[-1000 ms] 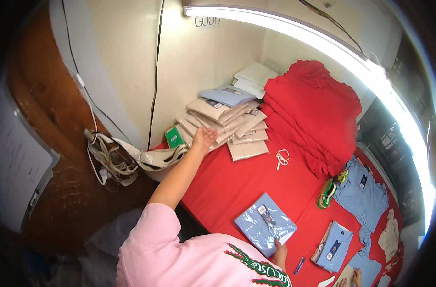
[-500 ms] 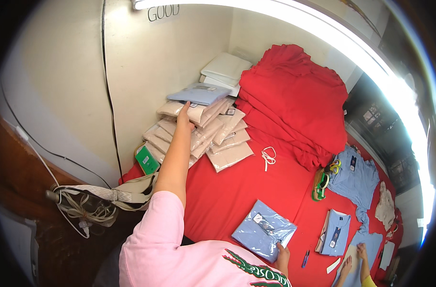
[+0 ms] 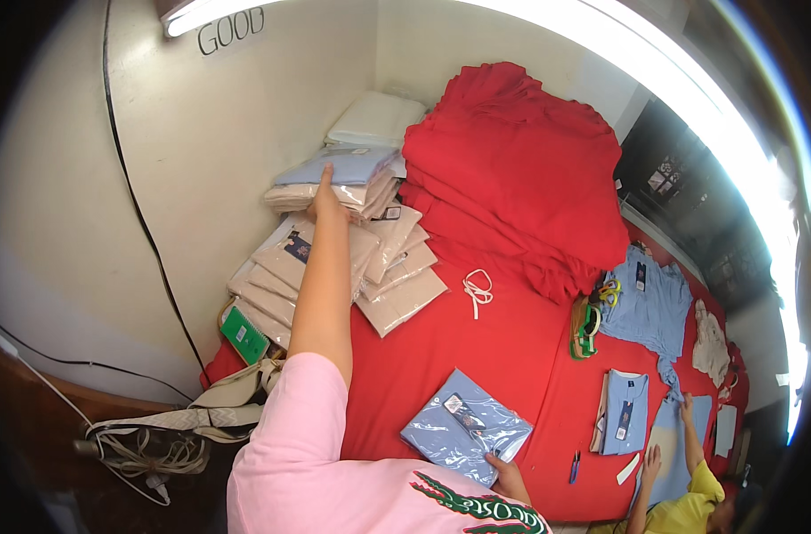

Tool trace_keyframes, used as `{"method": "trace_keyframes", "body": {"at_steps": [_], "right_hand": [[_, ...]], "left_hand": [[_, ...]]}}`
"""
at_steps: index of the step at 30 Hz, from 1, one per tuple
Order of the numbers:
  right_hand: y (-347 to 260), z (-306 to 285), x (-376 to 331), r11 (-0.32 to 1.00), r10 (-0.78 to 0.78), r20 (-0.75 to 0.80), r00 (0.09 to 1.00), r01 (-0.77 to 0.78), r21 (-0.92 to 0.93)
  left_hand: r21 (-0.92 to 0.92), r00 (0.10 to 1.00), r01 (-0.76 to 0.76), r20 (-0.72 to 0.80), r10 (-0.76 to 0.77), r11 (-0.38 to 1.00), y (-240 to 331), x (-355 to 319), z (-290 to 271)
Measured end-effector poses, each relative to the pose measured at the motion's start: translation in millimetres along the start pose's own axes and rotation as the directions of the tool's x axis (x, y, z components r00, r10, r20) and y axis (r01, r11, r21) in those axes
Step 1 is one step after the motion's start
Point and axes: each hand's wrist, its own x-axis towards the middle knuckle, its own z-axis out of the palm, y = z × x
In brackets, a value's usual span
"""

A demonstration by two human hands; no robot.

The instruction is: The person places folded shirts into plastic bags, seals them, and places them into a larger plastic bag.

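A: Where were the person's hands at that moment?

B: The left hand [image 3: 327,198] was stretched far out to the back left corner of the desk [image 3: 441,343]. Its fingers lay fairly flat, pressed on the top of the stack of packed shirts [image 3: 339,182], just under a pale blue bagged shirt [image 3: 334,167] lying uppermost there. Whether it gripped anything I could not tell.

A: And the right hand?

B: The right hand [image 3: 505,473] was close to the body at the near edge of the desk, fingers curled on the corner of another blue shirt in a clear bag [image 3: 466,425]. It looked like a light pinch of the bag's edge.

A: How far along did the stacking seem?

B: By my judgement, well on but not finished. Many beige packed shirts [image 3: 370,267] already lay fanned in rows along the left edge, with white packs [image 3: 376,118] behind them at the back. One bagged shirt remained by the right hand, not yet on the pile.

A: What else was on the desk?

B: A big heap of red cloth [image 3: 512,169] at the back, a white cord loop [image 3: 477,289] in the middle, and a green notebook [image 3: 243,335] at the left edge. At the right edge another person's hands [image 3: 668,436] worked on loose blue shirts [image 3: 650,303], near a folded one [image 3: 621,409] and a pen [image 3: 574,465].
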Motion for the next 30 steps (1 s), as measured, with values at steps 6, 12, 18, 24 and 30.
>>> {"method": "trace_keyframes", "body": {"at_steps": [6, 12, 18, 24, 30], "right_hand": [[9, -3, 24, 0.997, -0.027, 0.046, 0.999, 0.030, -0.071], [3, -9, 17, 0.996, -0.037, -0.081, 0.996, 0.030, -0.085], [-12, -15, 36, 0.985, -0.090, -0.114, 0.989, 0.071, -0.160], [-27, -31, 39, 0.976, -0.142, -0.187, 0.972, 0.106, -0.191], [-51, -41, 40, 0.927, -0.277, -0.056, 0.959, 0.251, -0.279]], "left_hand": [[-0.054, 0.990, -0.102, 0.092, 0.106, 0.993, 7, 79, -30], [-0.030, 0.978, -0.100, 0.182, 0.103, 0.995, -32, 50, -20], [-0.147, 0.942, -0.233, 0.213, 0.260, 0.961, 0, 56, -33], [-0.083, 0.840, -0.437, 0.319, 0.439, 0.896, -9, -29, -55], [0.039, 0.772, -0.331, 0.586, 0.247, 0.943, 44, -141, -146]]}}
